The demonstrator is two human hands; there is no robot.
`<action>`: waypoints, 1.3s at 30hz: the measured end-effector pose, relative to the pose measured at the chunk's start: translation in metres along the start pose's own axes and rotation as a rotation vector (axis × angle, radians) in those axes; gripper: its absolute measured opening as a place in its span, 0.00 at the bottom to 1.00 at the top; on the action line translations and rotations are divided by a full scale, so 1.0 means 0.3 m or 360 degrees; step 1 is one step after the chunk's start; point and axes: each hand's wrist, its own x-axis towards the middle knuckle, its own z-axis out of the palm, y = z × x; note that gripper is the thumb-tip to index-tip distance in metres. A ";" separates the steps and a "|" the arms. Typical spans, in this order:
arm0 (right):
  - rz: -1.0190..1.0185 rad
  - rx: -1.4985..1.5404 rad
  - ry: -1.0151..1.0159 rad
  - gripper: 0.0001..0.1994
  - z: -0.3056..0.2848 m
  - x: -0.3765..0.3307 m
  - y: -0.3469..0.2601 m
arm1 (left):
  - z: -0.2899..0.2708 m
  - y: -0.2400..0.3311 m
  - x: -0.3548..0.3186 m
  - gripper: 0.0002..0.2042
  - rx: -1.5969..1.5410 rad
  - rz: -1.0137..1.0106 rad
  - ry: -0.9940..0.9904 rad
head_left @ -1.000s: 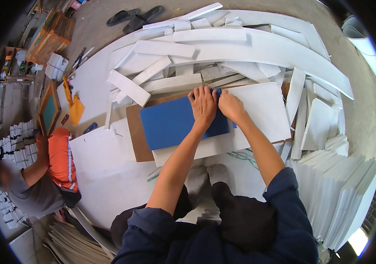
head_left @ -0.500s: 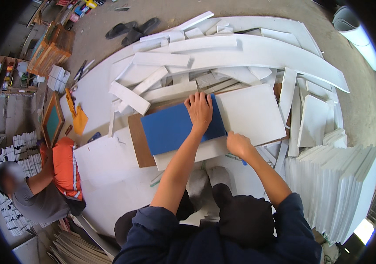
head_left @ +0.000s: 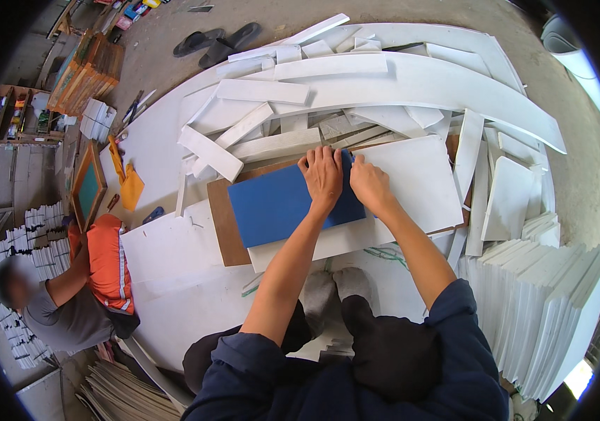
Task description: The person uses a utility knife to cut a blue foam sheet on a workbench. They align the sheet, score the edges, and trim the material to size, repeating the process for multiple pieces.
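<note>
My left hand (head_left: 324, 181) bears down on a blue rectangular board (head_left: 272, 205), its fingers bent over the far edge near the right corner. Just right of it, my right hand (head_left: 368, 181) is a closed fist at the blue board's right edge. A slim blue tool that looks like a cutter knife (head_left: 353, 158) shows by the fingers, mostly hidden in the fist. Under the blue board lies a white panel (head_left: 419, 179), reaching out to the right and toward me. A brown board (head_left: 224, 228) is beneath both and sticks out at the left.
White strips and offcuts (head_left: 261, 92) are heaped beyond the boards. Upright white panels (head_left: 524, 302) stand stacked at the right. At the left another person (head_left: 68, 309) sits by an orange bundle (head_left: 109, 259). Dark sandals (head_left: 219, 45) lie on the floor at the far side.
My right hand has moved away from me along the blue board's right edge, from its near corner to beside my left hand. The left hand keeps its place on the board.
</note>
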 end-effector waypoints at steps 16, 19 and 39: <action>0.0307 0.0144 -0.0568 0.14 -0.023 -0.020 0.009 | 0.008 0.007 -0.006 0.13 0.0049 0.0029 0.0057; 0.0320 0.0176 -0.0668 0.12 -0.018 -0.114 0.023 | 0.007 0.006 -0.012 0.13 0.0057 0.0010 0.0080; 0.0167 0.0025 -0.0468 0.11 -0.080 -0.505 0.124 | 0.004 0.008 0.015 0.11 0.0058 0.0131 0.0053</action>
